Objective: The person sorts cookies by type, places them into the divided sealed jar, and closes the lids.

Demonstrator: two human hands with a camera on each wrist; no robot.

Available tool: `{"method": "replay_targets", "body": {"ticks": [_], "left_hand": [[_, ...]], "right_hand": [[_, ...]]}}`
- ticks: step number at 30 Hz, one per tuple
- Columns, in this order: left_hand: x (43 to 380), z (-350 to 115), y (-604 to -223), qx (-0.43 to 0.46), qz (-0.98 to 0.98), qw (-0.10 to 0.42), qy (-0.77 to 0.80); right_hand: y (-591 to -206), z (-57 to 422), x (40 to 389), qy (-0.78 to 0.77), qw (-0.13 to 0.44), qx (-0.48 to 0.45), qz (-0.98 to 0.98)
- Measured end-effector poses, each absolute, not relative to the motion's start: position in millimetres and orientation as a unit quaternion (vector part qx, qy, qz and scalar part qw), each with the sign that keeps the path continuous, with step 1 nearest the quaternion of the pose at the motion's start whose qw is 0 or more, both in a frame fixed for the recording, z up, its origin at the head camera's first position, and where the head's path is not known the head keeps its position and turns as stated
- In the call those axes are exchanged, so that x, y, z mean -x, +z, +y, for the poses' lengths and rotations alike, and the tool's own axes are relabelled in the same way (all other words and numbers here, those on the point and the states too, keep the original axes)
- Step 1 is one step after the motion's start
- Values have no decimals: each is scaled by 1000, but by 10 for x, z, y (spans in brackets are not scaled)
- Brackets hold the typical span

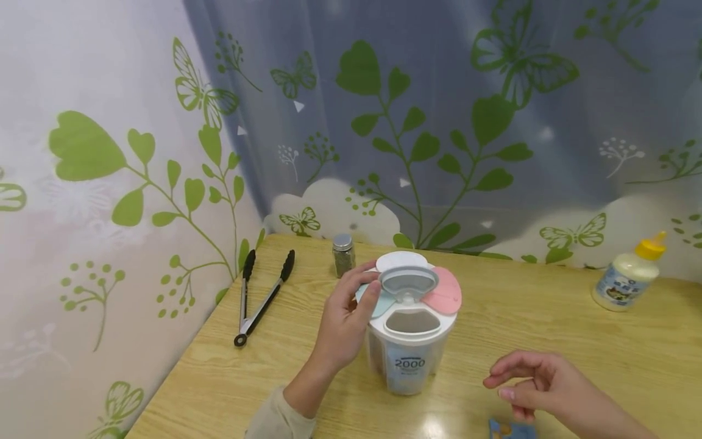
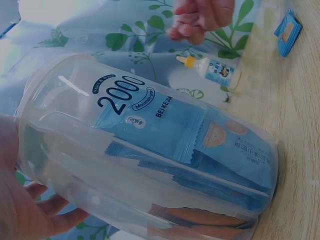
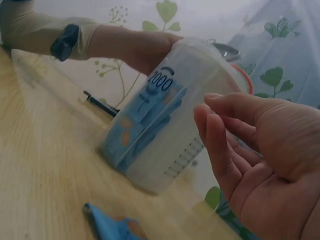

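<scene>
A clear storage container (image 1: 410,372) marked "2000" stands upright on the table. Its white lid has a blue, a pink and a white flap, and the raised grey flap (image 1: 408,281) leaves the front opening uncovered. My left hand (image 1: 344,320) grips the lid and upper side from the left. Through the wall, the left wrist view shows blue snack packets (image 2: 155,130) in one compartment and brown pieces (image 2: 210,217) in another. My right hand (image 1: 548,384) hovers to the right of the container, fingers loosely bent, holding nothing. Below it lies a single blue snack packet (image 1: 512,430), partly cut off.
Black-tipped tongs (image 1: 263,305) lie spread at the table's left. Behind the container is a small jar (image 1: 343,259) with a silver cap. A bottle with a yellow nozzle (image 1: 625,281) stands at the far right. Patterned curtain (image 1: 439,122) borders the table (image 1: 532,305).
</scene>
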State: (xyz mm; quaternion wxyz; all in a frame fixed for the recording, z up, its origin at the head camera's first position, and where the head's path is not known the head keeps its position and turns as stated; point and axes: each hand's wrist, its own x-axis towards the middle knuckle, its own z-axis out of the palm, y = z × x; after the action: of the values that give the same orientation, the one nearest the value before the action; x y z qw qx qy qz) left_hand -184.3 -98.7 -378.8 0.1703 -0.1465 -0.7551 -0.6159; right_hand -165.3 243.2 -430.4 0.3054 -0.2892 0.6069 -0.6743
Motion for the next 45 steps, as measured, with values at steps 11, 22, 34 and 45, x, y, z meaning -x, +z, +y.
{"method": "replay_targets", "body": {"ticks": [11,22,34,45], "left_hand": [[1846,-965,-3773,152,-752,165,-619],[1853,-966,-3759,159,-751,164,-619],[1837,-966,-3776,149,-759,161,-614],[1840,-987,-3783,145,-759,168,-612]], "right_hand": [[-4630,2582,1624,-634,398,324,579],[-4823,2721,1684,-552,304,377,679],[-4819,2623,1629,-575,333,311,680],[-4800,2574,1659,-555,281,316,717]]}}
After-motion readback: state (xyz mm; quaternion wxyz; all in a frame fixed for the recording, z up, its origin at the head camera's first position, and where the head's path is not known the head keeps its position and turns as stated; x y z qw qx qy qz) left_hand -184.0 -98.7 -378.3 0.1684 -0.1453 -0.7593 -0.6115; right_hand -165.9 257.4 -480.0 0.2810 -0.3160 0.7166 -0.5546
